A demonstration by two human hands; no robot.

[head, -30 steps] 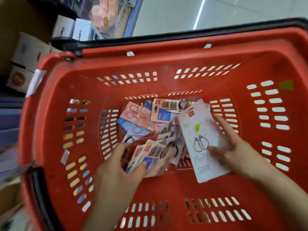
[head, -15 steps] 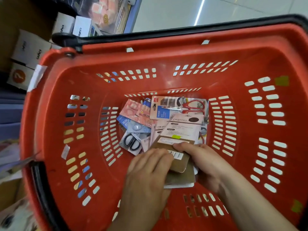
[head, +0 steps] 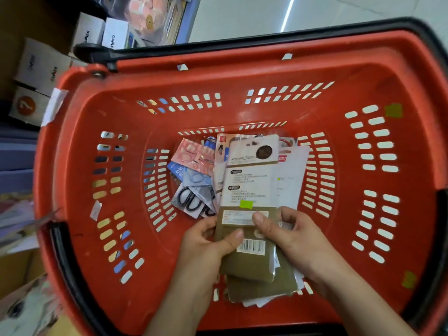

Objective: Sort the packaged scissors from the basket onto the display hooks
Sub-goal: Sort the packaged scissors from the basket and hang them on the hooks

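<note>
A red plastic basket (head: pixel 242 76) fills the view. Both hands hold a stack of scissor packs (head: pixel 251 187), backs up, white and olive-brown card with a barcode. My left hand (head: pixel 206 246) grips the stack's left edge, thumb on top near the barcode. My right hand (head: pixel 288 236) grips the right side, thumb pressing the white label. More packs lie loose on the basket floor: a pink pack (head: pixel 191 154), a blue one (head: pixel 194 177), and a pack with black-handled scissors (head: pixel 190 198). No display hooks are in view.
A black handle (head: pixel 242 42) lies along the basket's far rim. White cardboard boxes (head: pixel 46 66) and shelf goods stand at the upper left. Pale floor (head: pixel 315 13) shows beyond the basket. Paper items lie at the lower left (head: pixel 21 309).
The hands gathered the packs from the pile into one stack and raised it toward me. The right hand's white pack has joined the stack, under the brown-backed packs.
</note>
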